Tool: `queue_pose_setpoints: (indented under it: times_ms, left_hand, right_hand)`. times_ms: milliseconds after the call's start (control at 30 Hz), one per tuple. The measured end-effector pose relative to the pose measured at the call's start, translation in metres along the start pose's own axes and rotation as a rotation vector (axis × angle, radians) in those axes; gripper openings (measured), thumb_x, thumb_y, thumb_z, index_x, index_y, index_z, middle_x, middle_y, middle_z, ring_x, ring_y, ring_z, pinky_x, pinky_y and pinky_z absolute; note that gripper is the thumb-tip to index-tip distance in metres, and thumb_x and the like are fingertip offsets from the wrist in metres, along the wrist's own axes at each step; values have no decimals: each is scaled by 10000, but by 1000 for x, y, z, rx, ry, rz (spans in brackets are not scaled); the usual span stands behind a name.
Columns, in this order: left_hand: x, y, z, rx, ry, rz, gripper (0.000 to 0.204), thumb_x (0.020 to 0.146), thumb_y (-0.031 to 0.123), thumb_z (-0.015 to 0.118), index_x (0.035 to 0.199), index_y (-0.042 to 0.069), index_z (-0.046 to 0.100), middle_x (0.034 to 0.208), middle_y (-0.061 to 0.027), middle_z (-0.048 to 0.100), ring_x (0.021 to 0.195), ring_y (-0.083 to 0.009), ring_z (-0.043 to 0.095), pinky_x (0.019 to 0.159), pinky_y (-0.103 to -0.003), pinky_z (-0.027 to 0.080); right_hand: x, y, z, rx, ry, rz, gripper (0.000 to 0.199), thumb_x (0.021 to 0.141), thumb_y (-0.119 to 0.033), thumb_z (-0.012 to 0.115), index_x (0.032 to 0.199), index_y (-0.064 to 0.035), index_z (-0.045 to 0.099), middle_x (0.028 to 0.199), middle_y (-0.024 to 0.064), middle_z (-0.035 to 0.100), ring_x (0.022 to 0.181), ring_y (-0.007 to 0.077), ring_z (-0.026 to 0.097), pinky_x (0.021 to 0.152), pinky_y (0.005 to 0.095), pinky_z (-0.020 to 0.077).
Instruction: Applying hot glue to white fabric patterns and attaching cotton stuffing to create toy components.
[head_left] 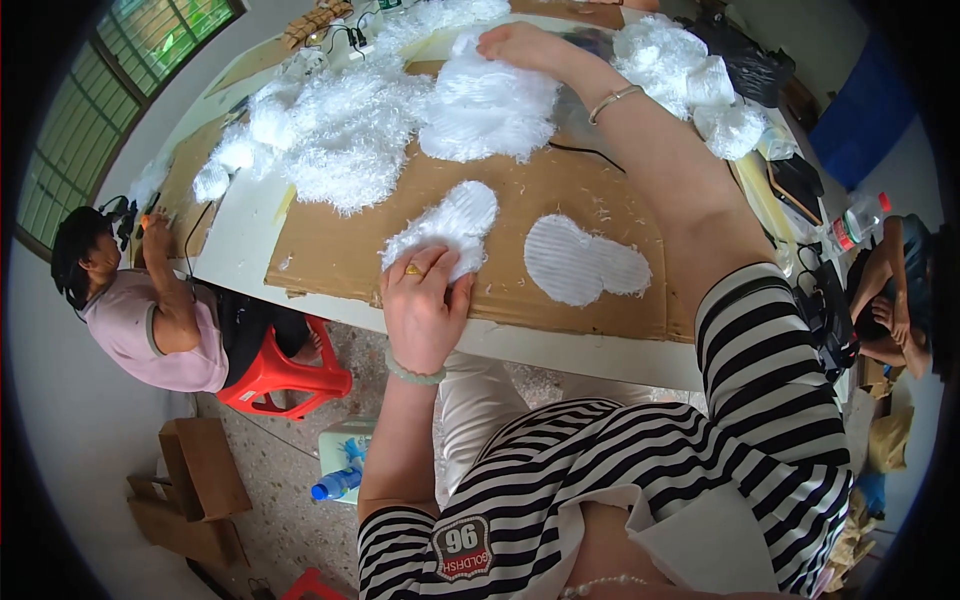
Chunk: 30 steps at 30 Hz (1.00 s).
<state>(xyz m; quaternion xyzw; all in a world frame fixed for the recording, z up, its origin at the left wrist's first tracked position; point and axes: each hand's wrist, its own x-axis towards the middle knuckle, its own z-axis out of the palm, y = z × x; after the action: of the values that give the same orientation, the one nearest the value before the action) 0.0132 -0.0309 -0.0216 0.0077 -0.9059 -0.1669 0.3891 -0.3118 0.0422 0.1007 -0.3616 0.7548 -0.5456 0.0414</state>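
On the cardboard before me lies a white fuzzy sole-shaped piece (468, 212), like a slipper insole, with loose fringe along its edges. My left hand (425, 300) bends its fingers over the near end, thumb to the right side. Farther back is a pile of similar white pieces (488, 115). At its far end my right hand (520, 48) has its fingers closed on the top piece; the fingertips are partly hidden. Between my arms, a single ribbed white sole-shaped piece (583, 260) lies flat, touched by neither hand.
A big heap of shaggy white pieces (345, 130) spreads to the left, and another white heap (660, 65) stands back right beside a black plastic bag (740, 60). A black cable (590, 152) crosses the cardboard sheet (340, 245). Someone in pink (165, 330) sits left on a red stool (290, 370).
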Motion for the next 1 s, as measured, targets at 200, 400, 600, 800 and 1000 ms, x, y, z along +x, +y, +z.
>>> queue_pose_setpoints:
  times_ms: [200,400,600,800,1000]
  left_hand:
    - [1,-5,3,-70,30,-19,272,674,96,738,927,29,666,970,-104,664,964,-320,594,840,-418,449]
    - [-13,-13,2,-336,390,-147,168,731,17,729,853,-9,618,890,-138,637,868,-308,601,780,-382,480]
    - [-19,-10,5,-705,803,-534,85,918,61,592,876,-11,576,826,-30,601,761,-81,524,697,-210,420]
    - [-25,-9,-5,-822,758,-602,66,888,21,620,839,-1,583,792,1,558,728,-60,482,658,-199,409]
    - [-23,-10,-16,-109,435,-204,125,763,58,703,859,-1,647,874,-96,643,847,-249,586,802,-363,459]
  right_hand:
    - [-11,-5,12,-620,-58,-19,301,830,-294,631,989,-45,684,825,98,673,750,197,627,716,295,492]
    - [-85,-42,38,-252,-69,-546,360,818,-371,636,931,-35,696,950,200,679,893,298,660,855,451,484]
    - [-154,-47,97,-391,-632,-230,285,801,-321,683,880,-48,662,775,94,656,745,207,634,672,337,488]
    - [-152,-31,118,-457,-694,-150,165,819,-225,666,852,-64,654,734,53,615,683,146,576,624,295,448]
    - [-141,-14,94,267,-792,216,133,867,-177,643,902,-49,634,803,-24,585,757,77,524,699,241,431]
